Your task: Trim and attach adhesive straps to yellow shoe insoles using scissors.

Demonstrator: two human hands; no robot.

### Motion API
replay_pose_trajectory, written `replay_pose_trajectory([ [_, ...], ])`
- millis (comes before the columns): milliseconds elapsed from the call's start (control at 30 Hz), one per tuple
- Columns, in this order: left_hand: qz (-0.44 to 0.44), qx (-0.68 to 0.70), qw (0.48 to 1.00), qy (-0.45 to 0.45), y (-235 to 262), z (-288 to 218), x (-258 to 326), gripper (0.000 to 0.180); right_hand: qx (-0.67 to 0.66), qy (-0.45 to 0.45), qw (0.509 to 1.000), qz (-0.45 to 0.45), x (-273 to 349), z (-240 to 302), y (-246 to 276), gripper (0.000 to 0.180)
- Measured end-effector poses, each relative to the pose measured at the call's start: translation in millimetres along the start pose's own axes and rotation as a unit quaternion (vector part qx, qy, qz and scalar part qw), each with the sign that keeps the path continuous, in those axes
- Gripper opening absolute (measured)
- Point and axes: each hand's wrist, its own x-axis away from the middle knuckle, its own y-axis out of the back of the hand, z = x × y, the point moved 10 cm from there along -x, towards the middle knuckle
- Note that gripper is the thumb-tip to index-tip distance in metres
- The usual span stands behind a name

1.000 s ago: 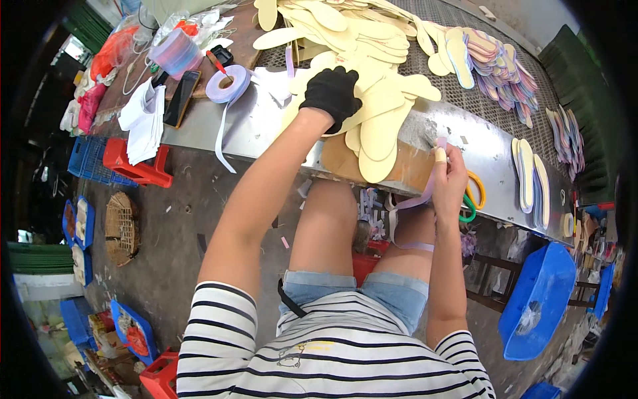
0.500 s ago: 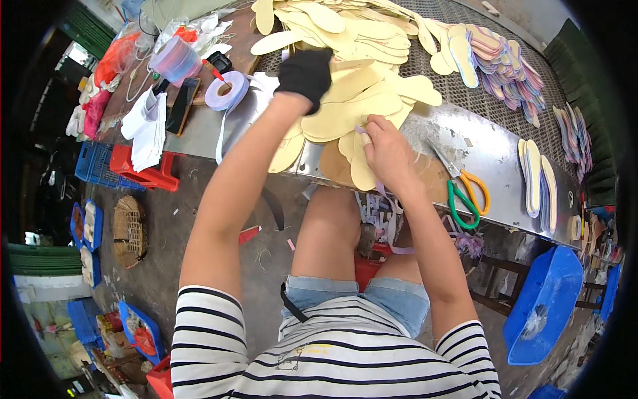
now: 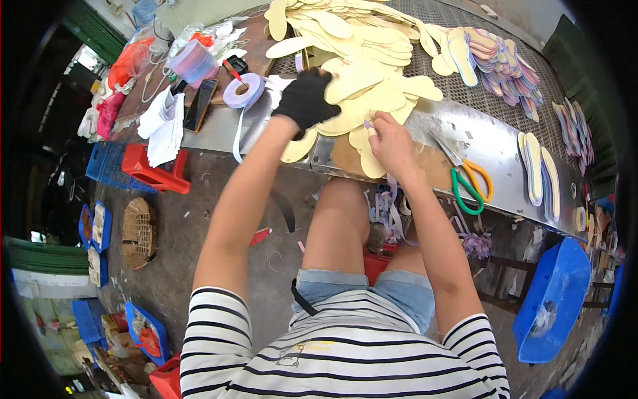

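Observation:
My left hand (image 3: 306,103), in a black glove, is over the left side of a pile of pale yellow shoe insoles (image 3: 375,106). Its fingertips are mostly hidden, so I cannot tell whether they grip an insole. My bare right hand (image 3: 392,146) is at the pile's near right side, thumb and fingers pinched together on a lilac ribbon (image 3: 367,124) that shows at the fingertips. Below it, two insoles (image 3: 371,159) stick out over the table's near edge. Scissors (image 3: 468,176) with one green and one orange handle lie right of my right hand.
A lilac ribbon roll (image 3: 244,90), a phone (image 3: 200,105) and white papers (image 3: 163,126) are on the left. Edged insoles are heaped (image 3: 498,66) at the far right; more (image 3: 539,173) lie nearer. A red stool (image 3: 156,169) and blue tub (image 3: 551,302) stand below.
My gloved left hand has come down and nearer over the left side of the pile. My right hand keeps its pinch at about the same place. The whole view has shifted slightly.

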Motion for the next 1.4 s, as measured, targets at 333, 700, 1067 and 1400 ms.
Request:
replay_pose_trajectory([
  [333,-0.101,-0.171,0.978,0.071,16,43,-32,0.02,-0.021,0.014,0.999,-0.045,3,1,4,0.013],
  [700,-0.308,-0.136,0.94,-0.051,199,-11,-36,0.023,-0.114,-0.11,0.987,0.034,4,-26,5,0.017],
  [1067,-0.294,0.198,0.934,0.042,95,-116,62,0.035,-0.506,-0.258,0.801,0.187,117,41,39,0.016],
  [1400,-0.041,0.735,0.588,0.336,-3,-107,96,0.039,-0.211,0.001,0.97,0.12,112,52,86,0.011],
])
